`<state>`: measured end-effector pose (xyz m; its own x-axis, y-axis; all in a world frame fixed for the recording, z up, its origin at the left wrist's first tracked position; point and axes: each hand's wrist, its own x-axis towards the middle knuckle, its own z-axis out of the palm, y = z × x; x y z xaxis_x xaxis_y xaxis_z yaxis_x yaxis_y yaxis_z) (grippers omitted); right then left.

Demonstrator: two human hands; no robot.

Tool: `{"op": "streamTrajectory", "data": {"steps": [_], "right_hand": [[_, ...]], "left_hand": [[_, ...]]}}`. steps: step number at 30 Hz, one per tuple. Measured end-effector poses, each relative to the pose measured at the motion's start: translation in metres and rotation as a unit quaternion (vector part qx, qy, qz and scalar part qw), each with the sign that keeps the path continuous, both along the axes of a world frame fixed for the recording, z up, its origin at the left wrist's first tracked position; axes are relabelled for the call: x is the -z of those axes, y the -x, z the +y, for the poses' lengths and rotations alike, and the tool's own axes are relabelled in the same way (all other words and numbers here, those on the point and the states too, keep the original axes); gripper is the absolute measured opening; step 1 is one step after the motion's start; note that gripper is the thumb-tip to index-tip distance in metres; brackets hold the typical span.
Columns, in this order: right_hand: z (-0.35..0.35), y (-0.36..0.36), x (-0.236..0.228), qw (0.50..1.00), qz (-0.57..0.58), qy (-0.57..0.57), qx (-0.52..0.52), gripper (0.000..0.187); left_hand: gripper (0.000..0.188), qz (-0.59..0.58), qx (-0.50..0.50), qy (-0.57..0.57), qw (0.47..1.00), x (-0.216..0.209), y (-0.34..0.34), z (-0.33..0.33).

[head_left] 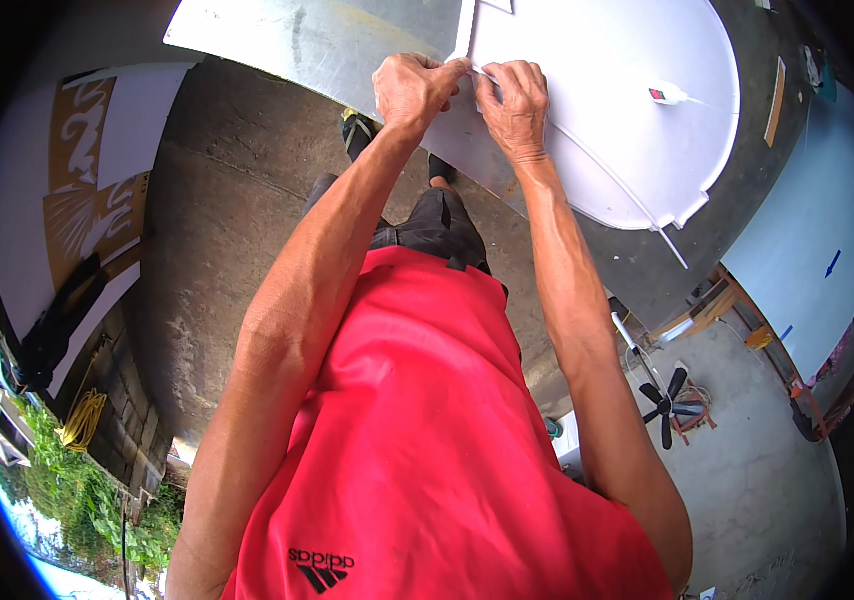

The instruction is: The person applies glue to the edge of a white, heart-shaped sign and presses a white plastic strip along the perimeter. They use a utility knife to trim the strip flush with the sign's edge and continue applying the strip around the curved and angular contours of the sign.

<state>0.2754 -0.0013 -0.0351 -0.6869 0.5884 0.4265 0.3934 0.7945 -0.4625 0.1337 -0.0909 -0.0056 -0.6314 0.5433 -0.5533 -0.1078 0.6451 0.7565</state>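
At the near left edge of a large white rounded panel [607,60], my left hand [411,92] and my right hand [516,106] work close together. Between their fingertips they pinch a thin white strip [612,178]. It runs from the hands along the panel's edge, and its free end sticks out past the panel at the lower right. Both hands are closed, thumbs against forefingers. A raised white edging [466,30] stands just beyond my fingers. On the panel lies a small white squeeze bottle [669,94] with a thin nozzle and a red mark.
A shiny metal sheet [337,45] covers the table's left part. A tan strip [775,100] lies at the right. Further right stands a light blue board [807,240]; a black-bladed fan [671,408] is on the floor. Patterned panels [97,170] lean at the left.
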Motion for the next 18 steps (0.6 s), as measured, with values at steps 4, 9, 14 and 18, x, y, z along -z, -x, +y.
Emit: {"op": "streamTrajectory", "data": {"steps": [4, 9, 14, 18], "right_hand": [[-0.0029, 0.0017, 0.0017, 1.000, 0.003, -0.011, 0.006, 0.019], [-0.0033, 0.0021, 0.0023, 1.000, 0.006, -0.019, 0.009, 0.018], [-0.0046, 0.0035, 0.0015, 1.000, -0.001, -0.019, 0.013, 0.018], [-0.0056, 0.0044, 0.0025, 1.000, 0.009, -0.013, 0.014, 0.019]], "left_hand": [[0.042, 0.001, -0.003, 0.005, 1.000, 0.0002, -0.0004, -0.0004], [0.043, 0.001, -0.002, -0.005, 1.000, 0.0011, -0.0009, -0.0003], [0.041, -0.002, -0.004, -0.002, 1.000, -0.0006, -0.0009, -0.0002], [0.041, -0.003, -0.006, 0.002, 1.000, -0.0019, -0.0002, 0.0003]]}}
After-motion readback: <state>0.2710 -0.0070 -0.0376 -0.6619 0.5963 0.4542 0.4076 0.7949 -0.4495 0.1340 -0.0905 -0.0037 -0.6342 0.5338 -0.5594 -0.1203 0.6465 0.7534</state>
